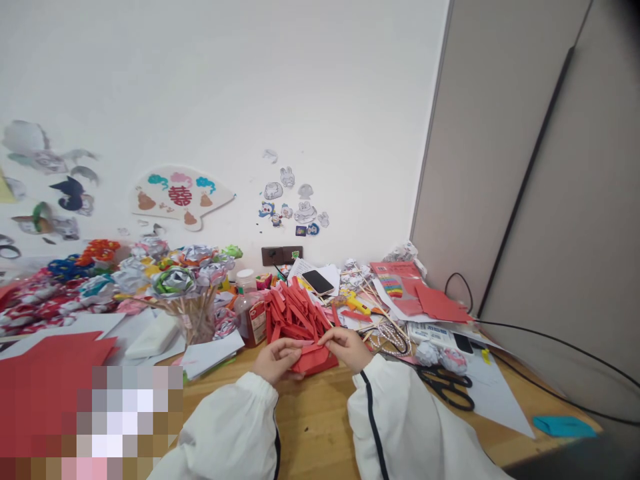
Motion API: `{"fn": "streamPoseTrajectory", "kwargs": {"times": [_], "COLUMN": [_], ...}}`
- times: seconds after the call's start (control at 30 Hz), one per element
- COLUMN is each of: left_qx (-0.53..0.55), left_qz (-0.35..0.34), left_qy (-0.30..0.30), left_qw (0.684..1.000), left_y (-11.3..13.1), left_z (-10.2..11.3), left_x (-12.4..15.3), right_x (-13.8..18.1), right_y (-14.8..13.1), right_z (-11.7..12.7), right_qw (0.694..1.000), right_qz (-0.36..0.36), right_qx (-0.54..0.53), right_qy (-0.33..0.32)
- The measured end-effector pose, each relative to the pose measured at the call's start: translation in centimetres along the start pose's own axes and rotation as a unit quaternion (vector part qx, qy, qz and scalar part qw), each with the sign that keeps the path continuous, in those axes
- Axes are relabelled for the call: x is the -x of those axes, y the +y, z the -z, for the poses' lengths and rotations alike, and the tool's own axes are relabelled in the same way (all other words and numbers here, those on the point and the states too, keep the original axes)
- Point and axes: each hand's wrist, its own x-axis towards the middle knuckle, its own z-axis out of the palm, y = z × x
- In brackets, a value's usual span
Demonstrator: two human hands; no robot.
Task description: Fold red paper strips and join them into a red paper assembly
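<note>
Between my hands is a piece of red paper, held just above the wooden table in front of a heap of folded red paper strips. My left hand pinches the paper's left side with thumb and fingers. At its upper right edge, my right hand closes thumb and forefinger on the paper. The paper looks folded along its top; its exact shape is partly hidden by my fingers.
A bottle stands left of the heap, near a cup of sticks with paper flowers. Behind lies a phone; a yellow glue gun is right. Black scissors and cables lie farther right. Red sheets cover the left.
</note>
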Motion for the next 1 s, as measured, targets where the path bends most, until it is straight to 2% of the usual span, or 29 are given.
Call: {"fn": "streamPoseTrajectory", "kwargs": {"times": [0.07,0.2,0.4,0.5,0.6,0.77,1.0], "left_qx": [-0.018,-0.083,-0.213,-0.259,-0.245,-0.231,-0.272], "left_qz": [-0.017,-0.101,-0.183,-0.191,-0.185,-0.15,-0.153], "left_qy": [0.001,0.003,0.023,0.036,0.045,0.011,0.038], "left_qw": [1.0,0.991,0.959,0.946,0.951,0.961,0.949], "left_y": [-0.3,-0.9,-1.5,-1.8,-2.0,-2.2,-1.0], "left_z": [0.0,-0.2,-0.8,-0.9,-0.8,-0.5,-0.6], "left_x": [-0.1,-0.2,0.1,0.2,0.1,-0.2,0.4], "right_x": [0.0,0.2,0.6,0.5,0.4,0.3,-0.2], "right_y": [0.1,-0.2,-0.5,0.0,0.2,-0.2,0.8], "right_z": [0.0,-0.1,-0.7,-1.1,-1.2,-0.8,0.6], "right_qw": [1.0,0.999,0.996,0.993,0.989,0.985,0.988], "right_qz": [-0.003,-0.021,-0.027,-0.022,-0.004,0.008,-0.021], "right_qx": [-0.009,-0.032,0.045,0.091,0.123,0.15,0.117], "right_qy": [0.001,-0.022,-0.068,-0.073,-0.079,-0.086,-0.1]}}
